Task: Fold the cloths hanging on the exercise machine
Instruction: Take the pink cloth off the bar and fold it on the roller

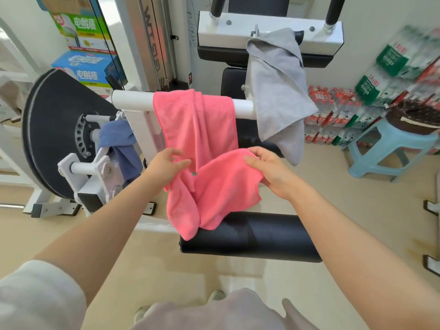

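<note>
Pink cloth (195, 125) draped over the white bar (133, 101), lower end lifted. Left hand (166, 164) pinches one hanging edge; right hand (266, 170) grips the raised corner. Best practice: draw it clear of the bar, match corners, keep edges taut. Grey cloth (278, 91) and blue cloth (121, 148) hang untouched.

In front of me stands the exercise machine (133, 122), and its white crossbar (133, 99) carries the pink cloth (197, 129), draped over it with both ends hanging down. The grey cloth (278, 91) hangs from the upper white bracket (269, 27) (bunched where it catches at the top). A blue cloth (121, 144) is slung over the frame beside the black wheel (52, 129). The machine stands on the beige floor (357, 210), as does a light blue stool (390, 148).
</note>
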`<state>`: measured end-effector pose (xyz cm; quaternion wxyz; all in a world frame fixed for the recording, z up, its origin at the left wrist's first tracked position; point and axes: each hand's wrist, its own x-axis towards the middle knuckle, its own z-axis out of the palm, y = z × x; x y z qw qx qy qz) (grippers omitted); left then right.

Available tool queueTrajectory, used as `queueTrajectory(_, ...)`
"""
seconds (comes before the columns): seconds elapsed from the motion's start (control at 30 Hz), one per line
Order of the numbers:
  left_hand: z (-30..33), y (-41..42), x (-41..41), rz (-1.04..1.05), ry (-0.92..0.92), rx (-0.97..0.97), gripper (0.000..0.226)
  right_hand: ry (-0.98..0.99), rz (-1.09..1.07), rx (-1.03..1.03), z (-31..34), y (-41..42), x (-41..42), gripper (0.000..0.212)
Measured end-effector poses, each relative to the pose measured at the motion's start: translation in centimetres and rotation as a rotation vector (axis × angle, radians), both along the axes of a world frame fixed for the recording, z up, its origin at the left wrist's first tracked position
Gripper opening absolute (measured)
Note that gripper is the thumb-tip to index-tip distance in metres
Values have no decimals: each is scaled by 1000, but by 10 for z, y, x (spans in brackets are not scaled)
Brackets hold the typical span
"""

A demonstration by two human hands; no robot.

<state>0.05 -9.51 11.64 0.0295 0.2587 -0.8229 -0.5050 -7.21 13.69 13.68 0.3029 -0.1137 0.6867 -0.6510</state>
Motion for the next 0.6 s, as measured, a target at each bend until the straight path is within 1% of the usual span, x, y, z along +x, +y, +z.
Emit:
queueTrajectory(0.03, -1, 2, 0, 18, 9, 79, 12, -10, -41, -22, 0, -2, 0, 16)
queueTrajectory(0.07, 2, 7, 1, 48, 22, 197, 4, -7, -55, -34, 2, -3, 2, 26)
queueTrajectory(0.1, 5, 13, 2, 76, 41, 344, 2, 19, -42, -34, 3, -5, 4, 33)
queueTrajectory(0.13, 9, 20, 3, 95, 63, 493, 3, 48, -2, -31, 5, -7, 7, 35)
queueTrajectory(0.17, 12, 25, 4, 98, 86, 612, 12, 88, 69, -24, 6, -10, 10, 32)
queueTrajectory(0.2, 15, 30, 4, 75, 100, 683, 22, 131, 139, 1, 8, -14, 14, 26)
queueTrajectory(0.27, 21, 39, 4, -28, 113, 742, 35, 204, 228, 42, 14, -22, 23, 18)
queueTrajectory(0.33, 28, 49, 3, -102, 137, 835, 38, 158, 259, -40, 18, -22, 25, 17)
queueTrajectory(0.4, 30, 57, 1, -111, 188, 973, 34, 63, 310, -158, 21, -13, 22, 28)
queueTrajectory(0.43, 29, 59, 0, -140, 214, 1034, 33, 48, 324, -169, 22, -8, 20, 35)
queueTrajectory(0.5, 22, 63, 1, -197, 230, 1108, 35, 89, 269, -105, 18, -2, 17, 39)
queueTrajectory(0.53, 18, 65, 2, -180, 214, 1128, 34, 132, 203, -67, 15, -2, 17, 36)
queueTrajectory(0.6, 13, 68, 3, -89, 184, 1145, 28, 203, 80, -40, 8, -6, 18, 21)
